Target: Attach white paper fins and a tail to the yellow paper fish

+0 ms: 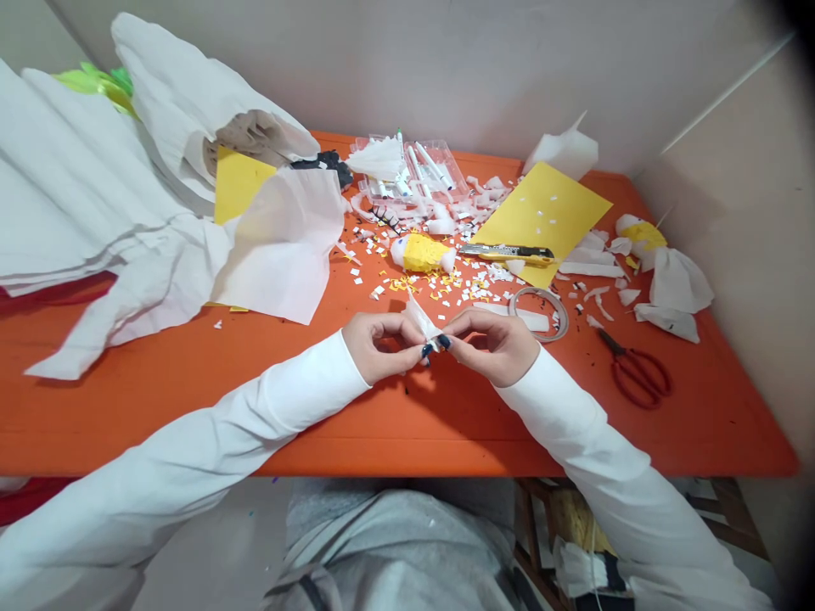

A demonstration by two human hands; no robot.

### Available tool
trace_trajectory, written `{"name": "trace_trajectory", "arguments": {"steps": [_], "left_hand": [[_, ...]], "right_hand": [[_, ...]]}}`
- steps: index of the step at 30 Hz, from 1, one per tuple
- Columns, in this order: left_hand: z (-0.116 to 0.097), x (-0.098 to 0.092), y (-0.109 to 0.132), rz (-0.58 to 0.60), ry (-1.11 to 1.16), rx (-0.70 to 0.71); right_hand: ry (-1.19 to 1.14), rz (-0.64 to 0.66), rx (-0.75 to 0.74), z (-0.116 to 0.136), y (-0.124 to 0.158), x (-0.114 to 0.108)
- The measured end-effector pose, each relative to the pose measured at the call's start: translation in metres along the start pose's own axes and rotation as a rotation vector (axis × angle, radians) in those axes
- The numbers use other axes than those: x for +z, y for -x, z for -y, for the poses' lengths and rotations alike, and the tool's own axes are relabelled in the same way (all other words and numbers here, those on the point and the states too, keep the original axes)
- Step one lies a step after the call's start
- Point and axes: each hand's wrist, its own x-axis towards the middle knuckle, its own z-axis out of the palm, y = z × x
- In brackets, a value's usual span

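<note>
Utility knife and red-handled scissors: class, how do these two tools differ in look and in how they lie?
The utility knife has one straight, slim body; the scissors have two looped handles. The knife lies nearly level across the view, the scissors aslant. The knife rests over a yellow sheet, the scissors on the orange tabletop. Both are cutting tools, lying unheld.

Small thin white paper-like piece (421,321) | creased, bunched at its lower end | I see its free tip aimed at 11 o'clock | pinched between left hand (377,346), 9 o'clock, and right hand (505,348), 3 o'clock
</note>
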Motion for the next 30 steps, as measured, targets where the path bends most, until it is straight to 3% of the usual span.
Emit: {"name": "trace_trajectory", "arguments": {"steps": [4, 9, 12, 16, 18, 23, 27, 30], "left_hand": [[0.001, 0.000, 0.001, 0.029, 0.059, -0.014], [0.001, -0.001, -0.001, 0.050, 0.125, 0.043], [0.002, -0.001, -0.003, 0.063, 0.188, 0.090], [0.004, -0.003, -0.004, 0.084, 0.245, 0.129], [0.006, -0.005, -0.005, 0.090, 0.232, 0.143], [0.009, -0.010, -0.010, 0.054, 0.165, 0.193], [0.009, -0.011, -0.011, 0.031, 0.142, 0.206], [0.011, -0.011, -0.010, 0.034, 0.097, 0.222]], "right_hand": [[-0.086, -0.005, 0.026, 0.002, -0.002, -0.005], [-0.218, 0.043, 0.177, 0.002, -0.006, -0.025], [0.011, -0.048, 0.193, 0.001, -0.010, -0.044], [0.618, -0.249, 0.260, -0.002, -0.014, -0.065], [0.730, -0.264, 0.273, -0.007, -0.014, -0.068], [0.377, -0.094, 0.176, -0.016, -0.010, -0.064], [0.470, -0.165, 0.091, -0.011, -0.009, -0.059], [0.291, -0.114, 0.152, -0.006, -0.009, -0.054]]}}
